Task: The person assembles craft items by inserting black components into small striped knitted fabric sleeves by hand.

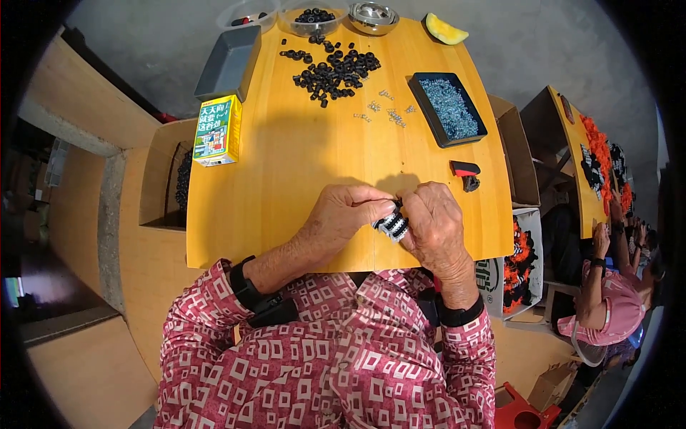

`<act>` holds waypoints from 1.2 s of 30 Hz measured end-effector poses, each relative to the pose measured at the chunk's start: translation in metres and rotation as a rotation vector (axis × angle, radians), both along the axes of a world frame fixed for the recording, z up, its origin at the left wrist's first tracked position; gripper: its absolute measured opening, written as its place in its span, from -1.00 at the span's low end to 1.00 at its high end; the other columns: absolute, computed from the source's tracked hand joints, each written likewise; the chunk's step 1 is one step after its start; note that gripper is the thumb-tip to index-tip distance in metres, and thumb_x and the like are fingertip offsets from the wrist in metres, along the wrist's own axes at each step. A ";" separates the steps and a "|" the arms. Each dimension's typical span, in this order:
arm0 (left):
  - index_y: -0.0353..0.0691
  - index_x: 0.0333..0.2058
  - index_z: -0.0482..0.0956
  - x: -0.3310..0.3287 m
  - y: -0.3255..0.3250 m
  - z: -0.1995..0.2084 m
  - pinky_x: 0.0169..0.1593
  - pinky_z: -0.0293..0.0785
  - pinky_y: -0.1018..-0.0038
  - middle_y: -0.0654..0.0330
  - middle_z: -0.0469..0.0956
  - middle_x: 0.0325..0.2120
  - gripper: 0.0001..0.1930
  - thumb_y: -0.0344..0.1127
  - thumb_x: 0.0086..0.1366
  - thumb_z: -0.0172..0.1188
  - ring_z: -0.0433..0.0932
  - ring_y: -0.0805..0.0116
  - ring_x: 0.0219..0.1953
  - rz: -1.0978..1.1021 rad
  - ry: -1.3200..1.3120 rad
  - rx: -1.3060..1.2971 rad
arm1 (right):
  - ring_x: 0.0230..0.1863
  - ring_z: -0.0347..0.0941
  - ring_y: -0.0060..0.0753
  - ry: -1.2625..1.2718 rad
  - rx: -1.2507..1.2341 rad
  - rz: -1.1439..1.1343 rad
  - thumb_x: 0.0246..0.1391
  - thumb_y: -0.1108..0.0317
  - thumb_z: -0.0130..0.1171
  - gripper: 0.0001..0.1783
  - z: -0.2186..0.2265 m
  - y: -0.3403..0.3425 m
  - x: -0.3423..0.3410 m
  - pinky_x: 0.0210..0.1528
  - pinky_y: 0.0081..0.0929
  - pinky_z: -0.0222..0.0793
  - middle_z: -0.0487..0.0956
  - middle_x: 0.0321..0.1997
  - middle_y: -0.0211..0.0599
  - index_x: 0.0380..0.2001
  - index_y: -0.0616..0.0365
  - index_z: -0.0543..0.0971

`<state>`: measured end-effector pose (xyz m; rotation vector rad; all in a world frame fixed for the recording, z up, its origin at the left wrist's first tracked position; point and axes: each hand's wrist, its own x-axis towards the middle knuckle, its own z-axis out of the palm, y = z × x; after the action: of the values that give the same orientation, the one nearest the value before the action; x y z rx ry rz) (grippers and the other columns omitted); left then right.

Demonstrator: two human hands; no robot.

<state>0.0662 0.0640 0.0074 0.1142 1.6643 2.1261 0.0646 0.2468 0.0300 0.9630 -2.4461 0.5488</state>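
Observation:
A small black-and-white striped piece is held between my two hands, close above the table's near edge. My right hand is closed around it, fingers curled. My left hand pinches at its upper end with thumb and forefinger, where a bit of black shows. What exactly lies between those fingertips is hidden. Beyond my hands, several small silvery metal pieces lie loose on the wooden table. Farther off is a spread of black ring-like parts. To the right of my right hand lies a red-and-black object with a dark clump beside it.
A dark tray of small silvery pieces stands right. At left are a grey bin and a yellow-green carton. Bowls and a yellow melon-like wedge line the far edge. Another person works at a table on the right.

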 end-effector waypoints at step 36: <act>-0.34 0.09 0.35 -0.004 0.019 0.010 0.17 0.26 0.44 0.07 0.46 -0.03 -0.54 -0.06 0.46 -0.19 0.40 0.38 0.06 0.048 0.039 0.177 | -0.55 0.36 -0.16 0.036 -0.108 0.012 -0.31 0.41 0.24 -0.81 0.001 -0.005 0.004 -0.46 -0.30 0.32 0.35 -0.60 -0.23 -0.55 0.18 0.45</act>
<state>0.0618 0.0828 0.0174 0.1715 1.5110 2.3186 0.0686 0.2422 0.0308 0.9366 -2.3545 0.6548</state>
